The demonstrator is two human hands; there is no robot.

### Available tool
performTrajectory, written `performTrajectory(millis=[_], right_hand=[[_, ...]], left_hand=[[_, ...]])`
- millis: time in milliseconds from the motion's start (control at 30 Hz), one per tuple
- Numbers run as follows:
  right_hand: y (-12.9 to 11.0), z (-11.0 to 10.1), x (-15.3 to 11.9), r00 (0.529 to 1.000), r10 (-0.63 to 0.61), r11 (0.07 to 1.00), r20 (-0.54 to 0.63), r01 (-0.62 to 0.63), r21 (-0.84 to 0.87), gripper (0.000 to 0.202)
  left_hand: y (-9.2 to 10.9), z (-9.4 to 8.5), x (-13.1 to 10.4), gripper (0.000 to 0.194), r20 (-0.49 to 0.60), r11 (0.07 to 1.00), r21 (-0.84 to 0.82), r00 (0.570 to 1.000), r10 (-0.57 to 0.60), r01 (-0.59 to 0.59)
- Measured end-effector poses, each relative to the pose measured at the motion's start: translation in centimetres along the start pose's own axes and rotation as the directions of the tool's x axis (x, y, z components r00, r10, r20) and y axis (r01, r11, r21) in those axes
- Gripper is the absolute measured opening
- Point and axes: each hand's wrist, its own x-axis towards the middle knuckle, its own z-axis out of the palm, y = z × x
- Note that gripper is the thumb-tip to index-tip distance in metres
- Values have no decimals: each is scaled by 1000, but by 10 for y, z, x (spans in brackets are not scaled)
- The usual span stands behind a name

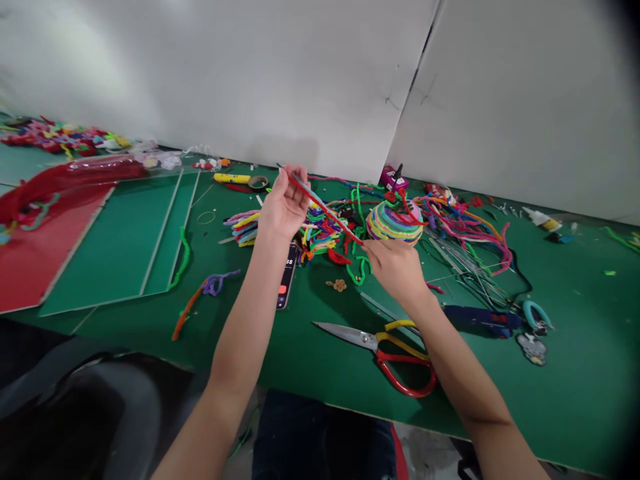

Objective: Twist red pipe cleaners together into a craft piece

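Note:
Red and pale-blue pipe cleaners [327, 212] stretch slantwise between my two hands, above the table. At their upper end, my left hand [285, 205] pinches them with the thumb, palm turned up and fingers curled. The lower end sits in the closed fingers of my right hand [396, 268], seen from the back. Just beyond that hand is a round, striped multicolour coil [394, 219] with red pieces on top. A heap of short coloured pipe cleaners [320, 233] lies behind and below the stretched pair. Partly under my left forearm is a phone [287, 279].
Large scissors [367, 339] with red and yellow handles lie near the front, points leftward. To the right are a dark-blue glue gun [480, 317], teal-handled pliers [537, 315] and long loose pipe cleaners [470, 230]. Green boards [125, 240] cover the left side. White panels [200, 73] rise behind.

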Motion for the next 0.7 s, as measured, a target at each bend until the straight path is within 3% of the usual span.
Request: performTrajectory(millis=[233,367,467,600,700], right_hand=[[-9,-4,-3,999,-13,993,33,9,117,29],[-7,-5,-3,1000,-2,983,2,2,182,30],[1,-8,-3,998,31,973,-47,-20,229,29],[23,-21,-3,989,96,976,-116,-71,204,26],[42,-32,-3,972,133,977,-195,-95,192,23]], left_hand=[[4,-7,5,19,-41,996,91,999,22,-19],[9,0,-1,12,-33,985,111,990,134,-130],[21,-1,-7,11,11,952,232,979,204,-201],[42,-13,-13,4,123,862,494,990,63,-116],[51,-18,-19,4,231,817,571,970,-70,-77]])
